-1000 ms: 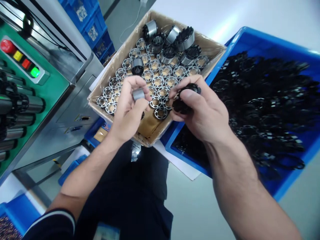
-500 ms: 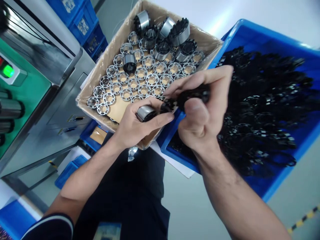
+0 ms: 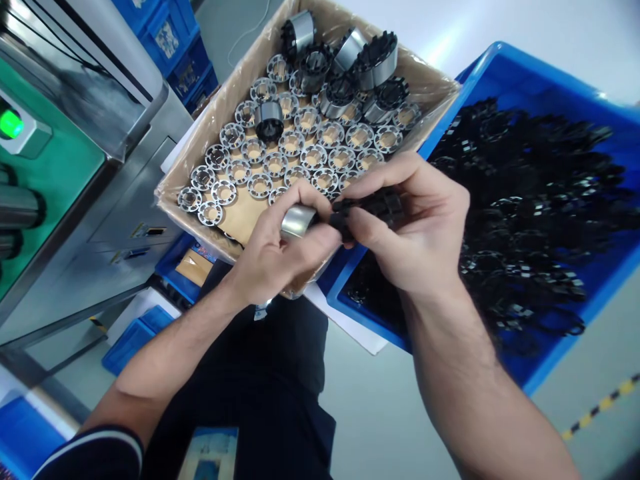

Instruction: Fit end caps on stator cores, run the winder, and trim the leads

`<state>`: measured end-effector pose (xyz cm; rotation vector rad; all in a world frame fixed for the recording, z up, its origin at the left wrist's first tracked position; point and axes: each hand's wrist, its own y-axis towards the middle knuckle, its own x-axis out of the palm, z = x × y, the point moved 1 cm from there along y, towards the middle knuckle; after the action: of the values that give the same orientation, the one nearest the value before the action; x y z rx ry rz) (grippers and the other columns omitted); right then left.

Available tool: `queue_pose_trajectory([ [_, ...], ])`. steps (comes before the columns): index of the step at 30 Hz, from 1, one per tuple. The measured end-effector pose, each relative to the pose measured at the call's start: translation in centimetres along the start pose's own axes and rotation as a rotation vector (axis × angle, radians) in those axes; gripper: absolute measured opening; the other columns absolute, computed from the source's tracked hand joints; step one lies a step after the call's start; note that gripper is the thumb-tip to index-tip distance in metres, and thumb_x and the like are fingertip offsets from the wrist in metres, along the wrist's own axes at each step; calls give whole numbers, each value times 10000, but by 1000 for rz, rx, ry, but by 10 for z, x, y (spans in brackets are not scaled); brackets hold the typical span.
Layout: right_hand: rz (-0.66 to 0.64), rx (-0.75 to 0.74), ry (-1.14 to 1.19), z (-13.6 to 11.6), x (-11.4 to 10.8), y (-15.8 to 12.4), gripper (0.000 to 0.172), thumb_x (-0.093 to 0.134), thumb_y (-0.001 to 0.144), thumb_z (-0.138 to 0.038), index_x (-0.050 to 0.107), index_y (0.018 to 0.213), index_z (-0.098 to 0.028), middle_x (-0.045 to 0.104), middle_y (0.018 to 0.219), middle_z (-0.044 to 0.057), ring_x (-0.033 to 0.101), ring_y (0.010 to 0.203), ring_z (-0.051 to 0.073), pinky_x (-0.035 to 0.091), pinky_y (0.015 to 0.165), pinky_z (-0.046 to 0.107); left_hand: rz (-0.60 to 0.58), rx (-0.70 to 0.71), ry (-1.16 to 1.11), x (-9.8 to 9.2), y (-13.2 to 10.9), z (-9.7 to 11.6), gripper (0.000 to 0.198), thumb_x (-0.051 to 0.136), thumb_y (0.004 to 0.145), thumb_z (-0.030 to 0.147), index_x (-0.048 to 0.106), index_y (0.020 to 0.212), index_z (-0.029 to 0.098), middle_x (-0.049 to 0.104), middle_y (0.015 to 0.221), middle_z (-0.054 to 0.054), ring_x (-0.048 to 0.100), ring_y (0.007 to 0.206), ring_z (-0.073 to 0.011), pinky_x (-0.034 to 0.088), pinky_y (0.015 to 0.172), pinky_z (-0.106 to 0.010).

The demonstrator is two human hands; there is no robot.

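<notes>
My left hand (image 3: 273, 250) is wrapped round a silver metal cylinder (image 3: 297, 221), and its fingertips also touch a small black piece (image 3: 342, 223). Black plastic parts (image 3: 381, 206) are pinched between the thumb and fingers of my right hand (image 3: 417, 227). The fingertips of both hands meet above the near corner of a lined cardboard box (image 3: 173, 200). Inside it stand rows of silver rings (image 3: 313, 157), with several black-capped cylinders (image 3: 377, 60) at the far end. Where the black parts meet the cylinder is hidden by my fingers.
A blue bin (image 3: 500, 53) heaped with black plastic parts (image 3: 530, 187) stands right of the box. On the left is a metal machine (image 3: 145, 180) with a green surface (image 3: 60, 167) and a green light (image 3: 11, 124). More blue crates (image 3: 167, 37) are stacked behind.
My right hand has turned, its thumb now pointing left along the black parts and against my left fingertips. The camera view has shifted slightly.
</notes>
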<state>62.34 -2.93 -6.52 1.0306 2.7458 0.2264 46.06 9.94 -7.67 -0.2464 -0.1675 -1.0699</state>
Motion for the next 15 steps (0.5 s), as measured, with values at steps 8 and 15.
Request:
queue_pose_trajectory([
  [8,-4,-61,-75,-4,12,-8,77,967,1064,-420,917,1102,-464,877,1116,55,844,1127,419,746,1123,727,-50,49,-243,-5,1,-21,429,713,1265,626,833,1571,350,814,1348,-70,720,781,-174,528,574,-326],
  [15,92,-361,-253,5,20,-7,103,910,1136,-293,926,1088,-382,884,961,24,848,876,290,771,863,513,-28,46,-165,-1,-2,-20,580,580,1297,708,742,1690,312,714,970,-13,658,621,-147,424,488,-237],
])
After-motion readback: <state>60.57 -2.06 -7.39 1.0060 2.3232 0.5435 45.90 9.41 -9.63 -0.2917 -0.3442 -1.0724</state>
